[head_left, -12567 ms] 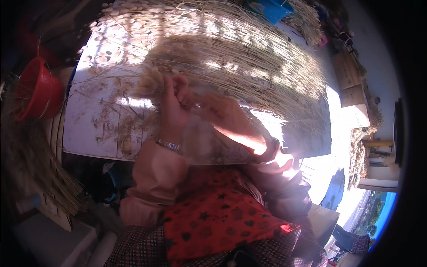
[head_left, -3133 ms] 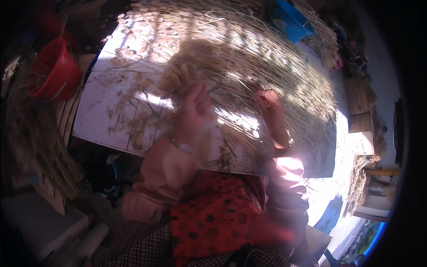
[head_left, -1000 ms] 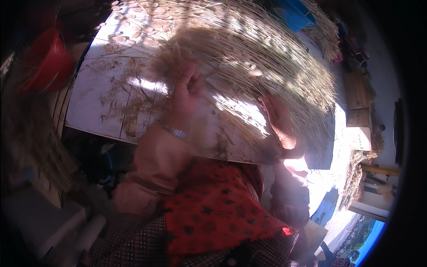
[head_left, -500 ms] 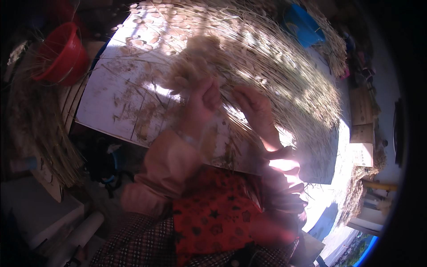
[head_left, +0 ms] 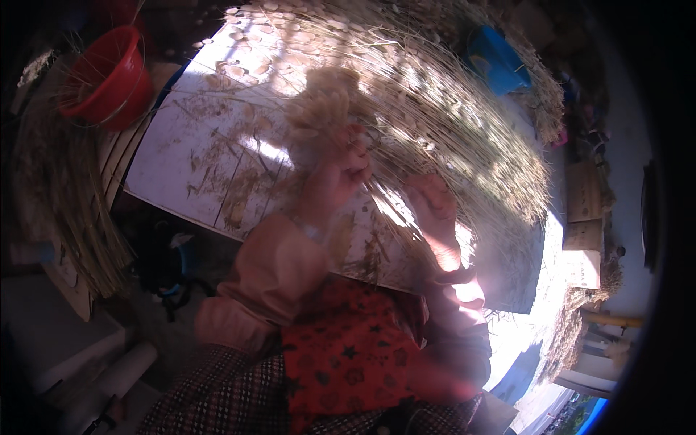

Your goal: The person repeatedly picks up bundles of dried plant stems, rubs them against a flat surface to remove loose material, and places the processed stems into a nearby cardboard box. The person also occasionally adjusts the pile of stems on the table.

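Note:
My left hand (head_left: 342, 172) is closed round a bunch of dried bunny-tail grass (head_left: 317, 112), its fluffy pale heads fanning out above the fist. Stems of the bunch (head_left: 391, 212) come out below the fist and slant toward the lower right. My right hand (head_left: 433, 199) is beside these stems, its fingers curled together. Whatever is between them is hidden. Behind both hands lies a wide layer of loose dried grass (head_left: 464, 123), heads to the upper left and stem ends to the right.
The grass lies on a white table (head_left: 170, 156) strewn with brown chaff. A red bucket (head_left: 119, 87) stands at the left, above more bundled stems (head_left: 83, 210). A blue basin (head_left: 500, 61) sits among the grass at the far right. Cardboard boxes (head_left: 583, 235) are beyond the right edge.
My right hand has moved down and a little right, away from my left hand. My left fist has turned slightly, still gripping the bunch. The view has shifted a little.

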`<control>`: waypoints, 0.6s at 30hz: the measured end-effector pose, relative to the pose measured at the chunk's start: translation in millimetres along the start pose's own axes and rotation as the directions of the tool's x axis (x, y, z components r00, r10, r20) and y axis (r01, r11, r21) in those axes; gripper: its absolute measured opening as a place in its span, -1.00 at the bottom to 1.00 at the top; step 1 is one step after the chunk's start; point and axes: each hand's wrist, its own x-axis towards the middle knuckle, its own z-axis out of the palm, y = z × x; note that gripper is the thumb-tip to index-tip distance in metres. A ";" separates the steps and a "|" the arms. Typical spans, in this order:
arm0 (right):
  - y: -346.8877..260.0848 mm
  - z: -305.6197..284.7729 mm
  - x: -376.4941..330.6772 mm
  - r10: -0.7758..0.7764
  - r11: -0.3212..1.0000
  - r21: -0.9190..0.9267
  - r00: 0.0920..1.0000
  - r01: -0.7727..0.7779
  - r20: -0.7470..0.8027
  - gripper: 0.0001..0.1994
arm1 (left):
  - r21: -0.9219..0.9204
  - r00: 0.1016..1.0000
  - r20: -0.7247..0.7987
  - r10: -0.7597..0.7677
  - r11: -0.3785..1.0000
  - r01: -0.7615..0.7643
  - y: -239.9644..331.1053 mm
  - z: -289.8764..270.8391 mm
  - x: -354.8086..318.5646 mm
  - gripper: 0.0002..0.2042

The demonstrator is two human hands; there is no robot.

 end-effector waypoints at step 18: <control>-5.8 -8.5 -6.7 0.042 0.998 -0.049 0.957 -0.029 0.288 -0.78 | 0.015 0.997 -0.083 -0.008 1.000 0.010 1.3 -11.4 1.4 -0.73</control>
